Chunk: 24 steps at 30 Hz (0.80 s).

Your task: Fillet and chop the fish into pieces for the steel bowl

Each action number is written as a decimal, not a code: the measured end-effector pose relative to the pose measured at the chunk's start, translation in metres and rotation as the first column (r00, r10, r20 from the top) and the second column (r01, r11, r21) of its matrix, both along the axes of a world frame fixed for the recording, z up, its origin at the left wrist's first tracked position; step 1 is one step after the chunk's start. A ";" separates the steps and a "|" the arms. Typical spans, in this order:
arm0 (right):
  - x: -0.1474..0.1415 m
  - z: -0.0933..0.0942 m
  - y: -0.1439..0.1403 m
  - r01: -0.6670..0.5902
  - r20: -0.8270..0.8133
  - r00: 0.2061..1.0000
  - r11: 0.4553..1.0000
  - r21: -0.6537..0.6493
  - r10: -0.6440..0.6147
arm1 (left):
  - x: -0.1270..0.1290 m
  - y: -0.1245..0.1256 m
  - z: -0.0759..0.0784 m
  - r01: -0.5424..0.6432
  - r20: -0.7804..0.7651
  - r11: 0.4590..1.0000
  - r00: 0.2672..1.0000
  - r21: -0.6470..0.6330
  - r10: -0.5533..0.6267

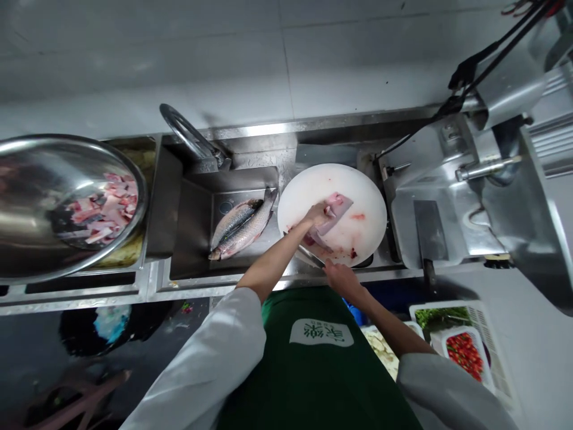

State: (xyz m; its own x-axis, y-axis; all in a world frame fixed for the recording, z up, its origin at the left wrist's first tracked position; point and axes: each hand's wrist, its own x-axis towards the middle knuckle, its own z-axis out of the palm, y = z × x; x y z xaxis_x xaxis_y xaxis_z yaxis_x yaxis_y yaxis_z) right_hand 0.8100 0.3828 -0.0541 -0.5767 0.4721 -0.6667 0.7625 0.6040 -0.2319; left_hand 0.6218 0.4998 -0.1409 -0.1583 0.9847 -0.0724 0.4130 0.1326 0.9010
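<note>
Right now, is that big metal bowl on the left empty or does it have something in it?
Not empty. The metal bowl holds a heap of pink cut fish pieces on its right side; the rest of its inside shows bare.

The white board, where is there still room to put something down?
The board is bare along its far rim and right side, past the fillet. The near-left part is crowded: left hand, knife and right hand.

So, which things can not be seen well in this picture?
- Knife: the handle is hidden inside the right hand.
- Fish piece: its near end is covered by the left hand.
- Bowl: cut off by the left edge.
- Meat pieces in it: blurred.
</note>
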 end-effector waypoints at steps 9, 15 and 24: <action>0.009 -0.005 0.028 0.319 -0.079 0.945 0.947 0.022 -0.317 | -0.047 -0.065 0.060 -0.271 0.360 0.960 0.890 -0.076 0.279; 0.014 0.008 0.050 0.306 0.016 0.950 0.941 0.143 -0.312 | -0.033 -0.139 0.013 -0.470 -0.047 0.879 0.883 -0.083 0.467; -0.044 0.011 0.018 0.164 -0.040 0.986 0.981 0.100 -0.160 | -0.028 -0.139 -0.035 0.021 -0.438 0.958 0.892 0.286 0.111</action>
